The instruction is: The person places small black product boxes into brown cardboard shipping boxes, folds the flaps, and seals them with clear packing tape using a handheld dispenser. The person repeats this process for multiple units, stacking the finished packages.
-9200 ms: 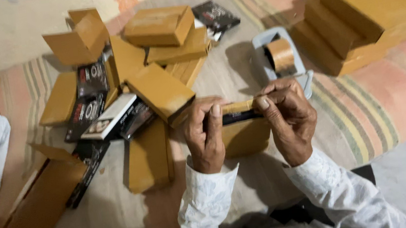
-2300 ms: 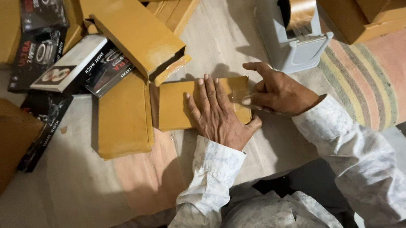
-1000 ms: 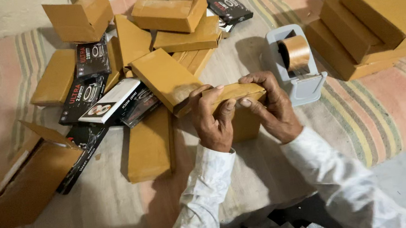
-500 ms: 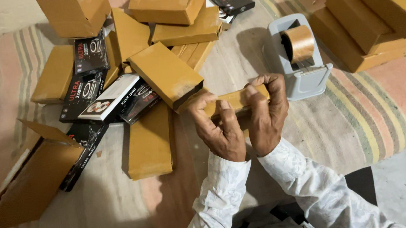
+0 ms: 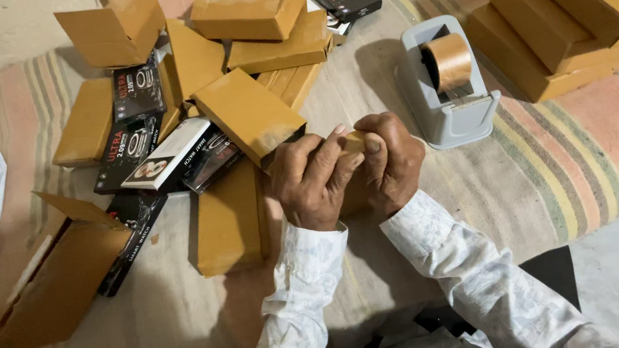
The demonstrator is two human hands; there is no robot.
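Both hands are wrapped around one small brown box (image 5: pixel 353 147), held up just above the striped mat (image 5: pixel 551 173) in front of the person. The left hand (image 5: pixel 310 185) is curled over the near face with the fingers lying across the top edge, and the right hand (image 5: pixel 391 160) is closed round the other end, thumb pressed on the upper corner. So both are shut tight on it, and only a sliver of cardboard shows between them. I can't tell from here whether a strip of tape is already on it.

If this is the press-the-flap-down step, which is what it looks like to me, the trick is even pressure — run the thumbs along the seam rather than squeezing the middle, since thin card like this would probably dent. Keep the box square between the palms so the flap doesn't shift sideways.

The grey tape dispenser (image 5: pixel 446 85) sits just beyond the right hand, close enough to grab a strip without putting the box down. To the left there's a messy pile of flat brown boxes (image 5: pixel 247 116) mixed with black printed cartons (image 5: pixel 129 150), plus an open box (image 5: pixel 55 278) further left — I'd keep the elbows in so nothing gets knocked around.
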